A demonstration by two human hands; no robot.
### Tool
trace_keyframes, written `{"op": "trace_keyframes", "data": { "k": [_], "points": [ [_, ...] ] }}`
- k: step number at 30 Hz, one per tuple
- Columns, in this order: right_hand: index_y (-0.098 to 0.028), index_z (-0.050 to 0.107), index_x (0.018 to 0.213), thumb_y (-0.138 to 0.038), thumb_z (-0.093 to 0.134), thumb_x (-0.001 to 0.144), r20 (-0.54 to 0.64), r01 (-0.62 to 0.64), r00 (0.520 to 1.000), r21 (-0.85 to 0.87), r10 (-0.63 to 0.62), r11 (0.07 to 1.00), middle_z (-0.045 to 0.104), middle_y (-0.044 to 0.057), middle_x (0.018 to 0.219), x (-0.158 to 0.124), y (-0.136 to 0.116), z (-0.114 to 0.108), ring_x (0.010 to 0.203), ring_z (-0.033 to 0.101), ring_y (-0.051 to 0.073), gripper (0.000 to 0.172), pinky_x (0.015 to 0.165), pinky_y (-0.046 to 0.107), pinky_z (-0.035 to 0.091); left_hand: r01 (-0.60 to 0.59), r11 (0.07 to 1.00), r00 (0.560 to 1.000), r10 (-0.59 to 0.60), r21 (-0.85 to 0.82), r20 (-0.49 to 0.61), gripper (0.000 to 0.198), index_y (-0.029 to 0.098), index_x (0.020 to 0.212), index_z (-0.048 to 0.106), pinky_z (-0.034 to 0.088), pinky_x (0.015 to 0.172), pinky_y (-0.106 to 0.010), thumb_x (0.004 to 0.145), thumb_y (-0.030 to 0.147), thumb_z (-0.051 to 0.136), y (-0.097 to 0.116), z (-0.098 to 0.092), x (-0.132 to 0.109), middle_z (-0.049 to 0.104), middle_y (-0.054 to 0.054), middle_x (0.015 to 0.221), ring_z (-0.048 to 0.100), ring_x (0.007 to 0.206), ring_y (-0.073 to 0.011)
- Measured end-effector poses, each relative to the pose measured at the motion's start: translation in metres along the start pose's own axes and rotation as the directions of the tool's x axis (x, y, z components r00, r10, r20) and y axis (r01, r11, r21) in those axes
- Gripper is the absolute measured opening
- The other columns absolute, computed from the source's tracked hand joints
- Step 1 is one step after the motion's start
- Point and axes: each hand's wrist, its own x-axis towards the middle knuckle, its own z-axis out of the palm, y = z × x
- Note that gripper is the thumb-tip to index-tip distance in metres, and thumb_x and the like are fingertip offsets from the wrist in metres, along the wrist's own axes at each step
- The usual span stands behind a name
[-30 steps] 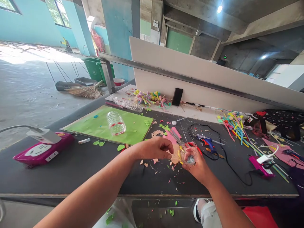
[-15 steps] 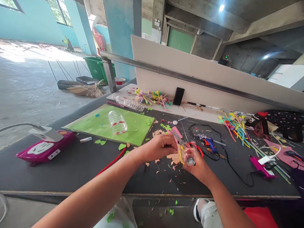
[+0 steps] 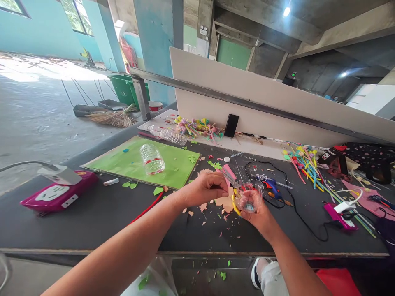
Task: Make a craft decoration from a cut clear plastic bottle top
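Observation:
My right hand (image 3: 259, 211) is wrapped round a cut piece of clear plastic bottle (image 3: 249, 201), its round end turned towards me. A curved yellow strip (image 3: 235, 204) runs along the left side of that piece. Just left of it, my left hand (image 3: 211, 188) is closed in a pinch; a small peach-coloured bit shows by the fingertips, but whether they grip it is unclear. Scissors (image 3: 227, 176) lie partly hidden behind the left hand. Peach paper scraps (image 3: 224, 203) are scattered on the dark table below both hands.
On the green sheet (image 3: 114, 160) lies a cut clear bottle (image 3: 152, 159). A blue glue gun (image 3: 273, 186) with a black cord is right of my hands. Power strips (image 3: 58, 191) sit at both sides. Behind are a phone (image 3: 231, 125) and pipe-cleaner flowers (image 3: 304, 158).
My right hand has turned the bottle piece slightly, so more of its round end faces me. My left hand has shifted slightly left, with its fingers still pinched.

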Motion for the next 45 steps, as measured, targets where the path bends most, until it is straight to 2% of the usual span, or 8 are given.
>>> {"op": "trace_keyframes", "data": {
  "k": [11, 22, 25, 28, 31, 34, 40, 45],
  "points": [
    [-0.031, 0.048, 0.115, -0.047, 0.083, 0.069, 0.029, 0.018, 0.999, 0.14, -0.022, 0.99, 0.056, -0.001, 0.097, -0.003, 0.009, 0.002, 0.092, 0.054, 0.018, 0.06, 0.089, 0.036, 0.041, 0.05, 0.996, 0.998, -0.053, 0.069, 0.036, 0.018, 0.014, 0.076, 0.067, 0.044, 0.072, -0.025, 0.089, 0.023, 0.06, -0.015, 0.01, -0.004, 0.065, -0.005, 0.077, 0.058, 0.075, -0.0133],
    [-0.026, 0.061, 0.112, -0.054, 0.079, 0.073, 0.092, 0.007, 0.995, 0.311, -0.037, 0.951, 0.055, 0.003, 0.101, -0.007, 0.003, 0.004, 0.093, 0.049, 0.019, 0.052, 0.082, 0.03, 0.038, 0.07, 0.994, 0.997, -0.071, 0.089, 0.013, 0.014, 0.015, 0.079, 0.07, 0.045, 0.072, -0.023, 0.089, 0.022, 0.062, -0.022, 0.015, -0.005, 0.066, -0.005, 0.08, 0.06, 0.076, -0.0136],
    [-0.025, 0.06, 0.116, -0.055, 0.081, 0.07, 0.156, -0.075, 0.988, 0.545, -0.013, 0.835, 0.056, 0.003, 0.092, -0.007, -0.001, 0.007, 0.079, 0.047, 0.016, 0.059, 0.071, 0.029, 0.038, 0.083, 0.996, 0.997, -0.082, -0.014, 0.012, 0.014, 0.014, 0.081, 0.07, 0.045, 0.072, -0.023, 0.089, 0.025, 0.063, -0.02, 0.019, -0.003, 0.067, -0.005, 0.081, 0.06, 0.077, -0.0135],
    [-0.021, 0.061, 0.114, -0.059, 0.077, 0.071, 0.244, -0.213, 0.969, 0.759, 0.034, 0.615, 0.052, 0.001, 0.079, -0.006, -0.004, 0.011, 0.069, 0.043, 0.014, 0.059, 0.064, 0.026, 0.037, 0.114, 0.984, 0.993, -0.116, -0.135, -0.006, 0.015, 0.014, 0.083, 0.071, 0.045, 0.073, -0.024, 0.088, 0.027, 0.064, -0.02, 0.026, -0.002, 0.067, -0.005, 0.082, 0.059, 0.077, -0.0136],
    [-0.015, 0.064, 0.107, -0.062, 0.073, 0.074, 0.262, -0.255, 0.964, 0.855, 0.049, 0.451, 0.048, 0.0, 0.075, -0.002, -0.005, 0.015, 0.065, 0.039, 0.011, 0.058, 0.057, 0.022, 0.035, 0.161, 0.946, 0.984, -0.176, -0.282, -0.029, 0.018, 0.013, 0.082, 0.07, 0.045, 0.072, -0.024, 0.088, 0.03, 0.064, -0.025, 0.034, -0.002, 0.066, -0.005, 0.081, 0.058, 0.076, -0.0135],
    [-0.013, 0.065, 0.102, -0.063, 0.071, 0.076, 0.262, -0.259, 0.964, 0.885, 0.046, 0.387, 0.049, 0.0, 0.078, 0.002, -0.006, 0.02, 0.061, 0.036, 0.009, 0.057, 0.053, 0.02, 0.034, 0.209, 0.89, 0.964, -0.257, -0.406, -0.068, 0.021, 0.013, 0.081, 0.068, 0.044, 0.068, -0.023, 0.086, 0.032, 0.066, -0.03, 0.04, -0.003, 0.064, -0.004, 0.08, 0.056, 0.074, -0.0129],
    [-0.016, 0.066, 0.102, -0.052, 0.076, 0.077, 0.287, -0.3, 0.954, 0.879, 0.092, 0.372, 0.058, 0.002, 0.09, 0.01, -0.004, 0.016, 0.06, 0.041, 0.006, 0.045, 0.056, 0.02, 0.039, 0.248, 0.852, 0.922, -0.354, -0.461, -0.159, 0.023, 0.012, 0.08, 0.066, 0.041, 0.069, -0.025, 0.083, 0.035, 0.068, -0.038, 0.045, -0.005, 0.061, -0.003, 0.078, 0.054, 0.074, -0.0133],
    [-0.018, 0.066, 0.112, -0.037, 0.087, 0.068, 0.206, -0.274, 0.96, 0.832, 0.188, 0.483, 0.067, 0.005, 0.098, 0.027, 0.006, 0.003, 0.085, 0.059, 0.017, 0.052, 0.076, 0.031, 0.05, 0.322, 0.817, 0.865, -0.459, -0.479, -0.202, 0.023, 0.013, 0.079, 0.064, 0.04, 0.069, -0.025, 0.081, 0.036, 0.068, -0.05, 0.052, -0.004, 0.061, -0.003, 0.077, 0.052, 0.073, -0.0131]
  ]
}}
